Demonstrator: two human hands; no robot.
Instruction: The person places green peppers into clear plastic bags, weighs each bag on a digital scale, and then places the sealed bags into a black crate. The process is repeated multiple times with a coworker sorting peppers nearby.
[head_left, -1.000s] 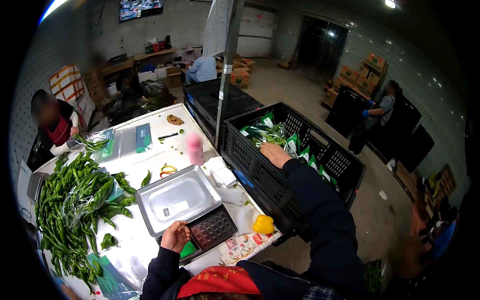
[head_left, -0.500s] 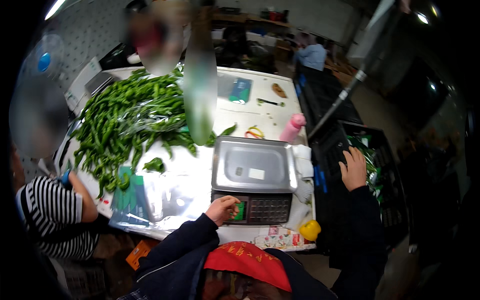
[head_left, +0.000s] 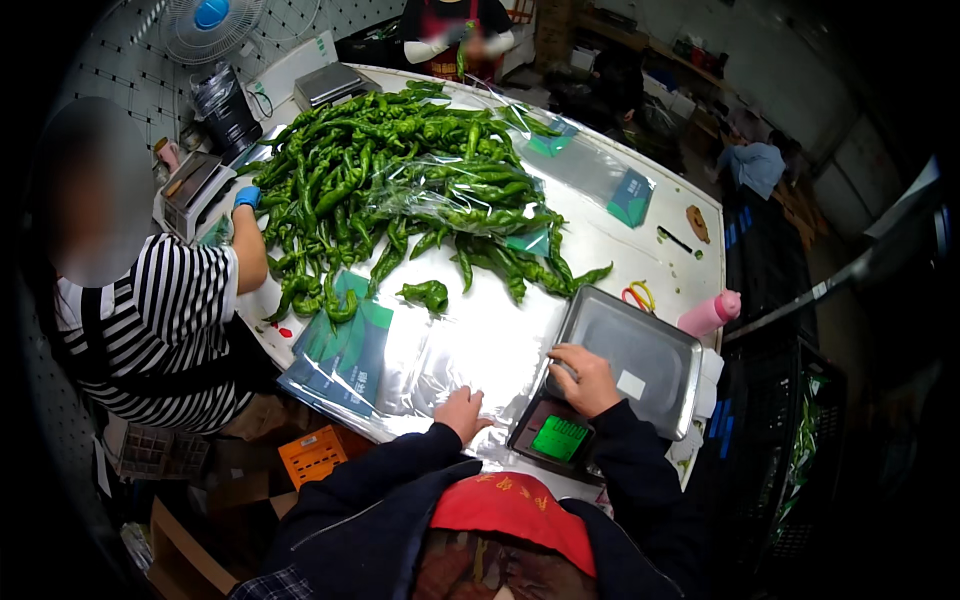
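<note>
My left hand (head_left: 463, 414) rests with loosely bent fingers on the stack of clear plastic bags (head_left: 425, 350), beside the scale. It appears to hold nothing. My right hand (head_left: 588, 379) is over the near left edge of the scale's metal tray (head_left: 650, 345), its fingers bent and thumb apart, nothing visible in it. Below that hand glows the scale's green display (head_left: 559, 438); my sleeve covers part of the keypad. A large heap of long green peppers (head_left: 350, 170) lies beyond my hands, some inside clear bags. One loose pepper (head_left: 424, 295) sits near the plastic.
A pink bottle (head_left: 710, 312) and red-yellow scissors (head_left: 640, 296) lie beyond the scale. Black crates (head_left: 790, 440) with bagged peppers stand right of the table. At left, a co-worker in a striped shirt (head_left: 170, 320) reaches toward the heap; another person (head_left: 460, 40) stands at the far side.
The view has turned left. My right hand has come from the black crate to the scale's tray edge. My left hand has moved from the scale's display onto the plastic bags.
</note>
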